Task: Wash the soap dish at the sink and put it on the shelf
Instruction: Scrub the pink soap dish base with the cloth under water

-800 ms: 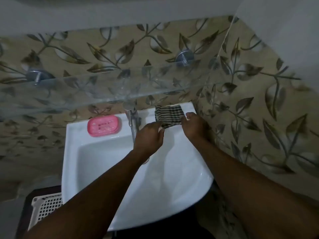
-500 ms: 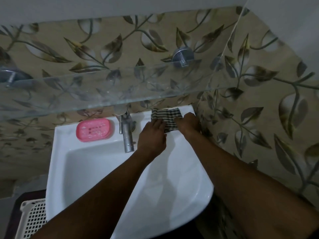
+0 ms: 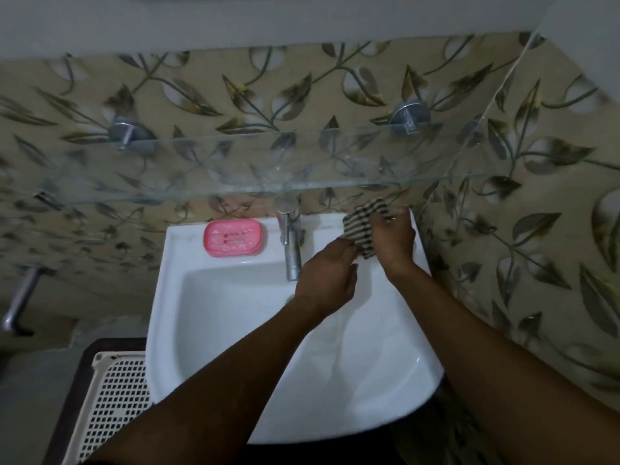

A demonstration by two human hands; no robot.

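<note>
One pink soap dish lies flat on the back rim of the white sink, at about 11 o'clock from the basin's middle and just left of the single metal tap. It is well apart from both hands.

Two bare hands work at the sink's back right corner, around 1 o'clock. One striped cloth, dark and pale bands, is bunched between them. The left hand has its grip pinching the cloth's near edge, fingers curled in. The right hand closes its grip over the cloth's right side, fingers wrapped on the fabric.

One glass shelf runs across the leaf-patterned wall above the sink at 12 o'clock, carried by two round metal brackets, one at left and one at right. The shelf bears nothing that can be made out.

One white perforated basket sits below the sink at 8 o'clock. One metal bar juts from the wall at 9 o'clock.
</note>
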